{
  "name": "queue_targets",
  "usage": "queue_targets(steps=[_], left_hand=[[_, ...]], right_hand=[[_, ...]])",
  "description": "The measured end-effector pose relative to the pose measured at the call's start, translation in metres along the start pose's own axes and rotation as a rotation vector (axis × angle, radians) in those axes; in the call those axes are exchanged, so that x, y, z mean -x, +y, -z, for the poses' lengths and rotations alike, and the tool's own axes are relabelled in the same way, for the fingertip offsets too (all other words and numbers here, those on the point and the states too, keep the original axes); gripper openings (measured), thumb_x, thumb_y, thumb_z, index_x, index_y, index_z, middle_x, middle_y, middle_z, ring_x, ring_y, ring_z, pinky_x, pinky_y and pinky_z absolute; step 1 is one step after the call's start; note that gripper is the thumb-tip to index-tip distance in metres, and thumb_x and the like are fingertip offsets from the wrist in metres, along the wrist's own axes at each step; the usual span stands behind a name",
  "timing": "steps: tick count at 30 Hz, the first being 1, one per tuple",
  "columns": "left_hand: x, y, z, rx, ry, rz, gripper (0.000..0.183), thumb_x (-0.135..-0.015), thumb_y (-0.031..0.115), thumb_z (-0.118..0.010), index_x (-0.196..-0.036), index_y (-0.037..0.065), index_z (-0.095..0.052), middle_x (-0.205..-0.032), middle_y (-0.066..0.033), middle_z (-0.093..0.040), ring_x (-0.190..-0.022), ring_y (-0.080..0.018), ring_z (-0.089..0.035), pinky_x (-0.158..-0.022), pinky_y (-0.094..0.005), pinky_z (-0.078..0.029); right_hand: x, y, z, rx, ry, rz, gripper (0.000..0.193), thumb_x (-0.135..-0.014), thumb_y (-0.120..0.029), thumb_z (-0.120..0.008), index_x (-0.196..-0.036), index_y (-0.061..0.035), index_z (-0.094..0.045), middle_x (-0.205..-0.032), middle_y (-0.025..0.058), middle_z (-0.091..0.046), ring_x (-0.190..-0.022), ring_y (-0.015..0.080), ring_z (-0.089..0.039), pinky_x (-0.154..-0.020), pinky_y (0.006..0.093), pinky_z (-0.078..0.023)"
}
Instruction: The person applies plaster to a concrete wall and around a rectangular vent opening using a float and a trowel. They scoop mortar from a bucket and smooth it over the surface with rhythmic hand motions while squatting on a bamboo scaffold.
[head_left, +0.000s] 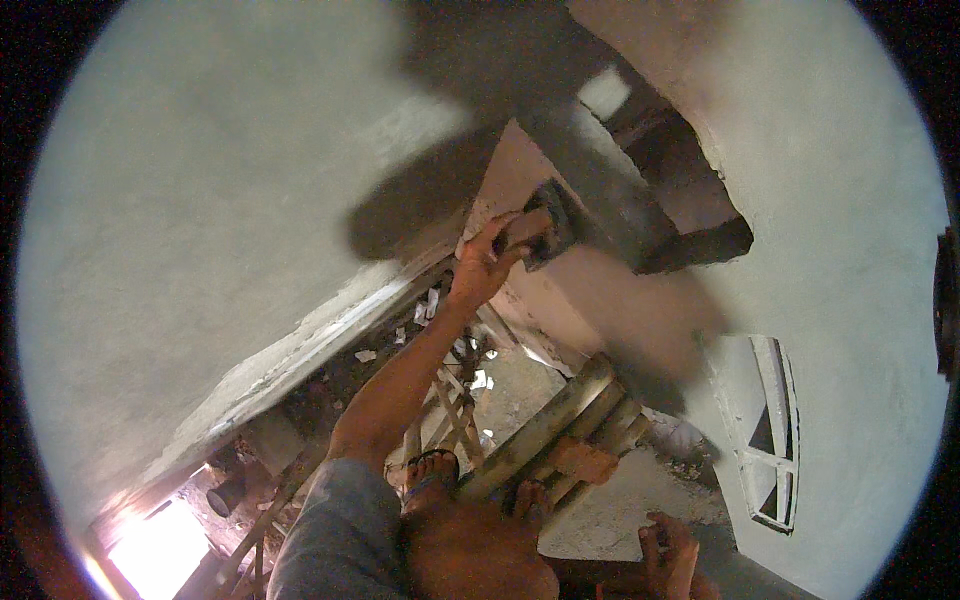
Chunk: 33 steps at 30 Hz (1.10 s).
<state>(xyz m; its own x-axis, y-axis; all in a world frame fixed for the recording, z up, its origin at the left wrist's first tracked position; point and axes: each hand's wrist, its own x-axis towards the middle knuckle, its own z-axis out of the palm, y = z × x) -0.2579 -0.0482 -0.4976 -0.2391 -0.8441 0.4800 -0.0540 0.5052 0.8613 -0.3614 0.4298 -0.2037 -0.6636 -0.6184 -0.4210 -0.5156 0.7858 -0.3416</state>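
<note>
My left hand (487,262) reaches forward and grips a plastering float (548,226), a dark flat plate with a brown block-like grip. The float lies against the brownish, damp-looking plaster (510,170) near the corner where two wall surfaces meet. Low on the right, my right hand (668,552) hangs away from the wall, its fingers loosely bent and apart, with nothing visible in them. Below, my sandalled feet (432,470) rest on wooden planks (545,425).
A reddish brick (585,460) lies on the planks. Beneath are poles (455,410) and a debris-strewn floor (515,385). A ragged-edged dark recess (690,170) opens at upper right. A white-framed opening (768,440) is set in the right wall; bright light enters at lower left.
</note>
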Motion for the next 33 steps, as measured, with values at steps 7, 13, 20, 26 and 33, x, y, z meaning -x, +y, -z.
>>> queue_targets(steps=[7,13,20,26,33], left_hand=[[-0.074,-0.032,0.023,0.096,0.051,0.063,0.049,-0.090,0.020,-0.079,-0.134,0.009,-0.061,-0.114,-0.0190,-0.074,-0.102,-0.0323,-0.073,-0.088,-0.0410,-0.056],[-0.014,-0.036,0.018,-0.119,-0.235,0.172,0.048,-0.091,0.020,-0.079,-0.134,0.009,-0.061,-0.116,-0.0191,-0.073,-0.105,-0.0315,-0.072,-0.089,-0.0413,-0.056],[-0.062,-0.008,0.022,0.087,0.013,0.111,0.054,-0.089,0.020,-0.080,-0.137,0.006,-0.059,-0.116,-0.0188,-0.073,-0.103,-0.0345,-0.072,-0.088,-0.0419,-0.055],[-0.036,0.030,0.000,-0.140,-0.175,0.384,0.055,-0.089,0.022,-0.079,-0.137,0.006,-0.058,-0.117,-0.0235,-0.071,-0.103,-0.0420,-0.070,-0.090,-0.0440,-0.056],[0.077,0.059,-0.018,-0.115,-0.174,0.320,0.048,-0.090,0.016,-0.075,-0.135,0.008,-0.061,-0.102,-0.0217,-0.074,-0.090,-0.0406,-0.074,-0.076,-0.0438,-0.059]], right_hand=[[-0.004,-0.017,0.004,0.094,-0.060,0.090,0.033,-0.094,-0.020,-0.072,-0.124,-0.0076,-0.070,-0.103,0.0182,-0.071,-0.091,0.0314,-0.068,-0.084,0.0436,-0.054],[-0.003,-0.024,0.005,0.058,-0.052,0.041,0.031,-0.096,-0.021,-0.069,-0.125,-0.0084,-0.070,-0.103,0.0161,-0.071,-0.091,0.0325,-0.068,-0.082,0.0434,-0.054],[-0.007,-0.039,0.000,0.095,0.008,0.080,0.024,-0.087,-0.006,-0.072,-0.111,-0.0027,-0.072,-0.081,0.0158,-0.072,-0.077,0.0310,-0.071,-0.071,0.0416,-0.054],[-0.002,-0.038,-0.001,0.176,0.075,0.072,0.025,-0.086,-0.007,-0.075,-0.111,-0.0045,-0.073,-0.082,0.0135,-0.073,-0.076,0.0299,-0.071,-0.073,0.0410,-0.054],[-0.008,-0.046,-0.002,0.075,0.018,0.100,0.024,-0.086,-0.009,-0.076,-0.110,-0.0065,-0.074,-0.084,0.0137,-0.073,-0.077,0.0280,-0.070,-0.075,0.0407,-0.055]])
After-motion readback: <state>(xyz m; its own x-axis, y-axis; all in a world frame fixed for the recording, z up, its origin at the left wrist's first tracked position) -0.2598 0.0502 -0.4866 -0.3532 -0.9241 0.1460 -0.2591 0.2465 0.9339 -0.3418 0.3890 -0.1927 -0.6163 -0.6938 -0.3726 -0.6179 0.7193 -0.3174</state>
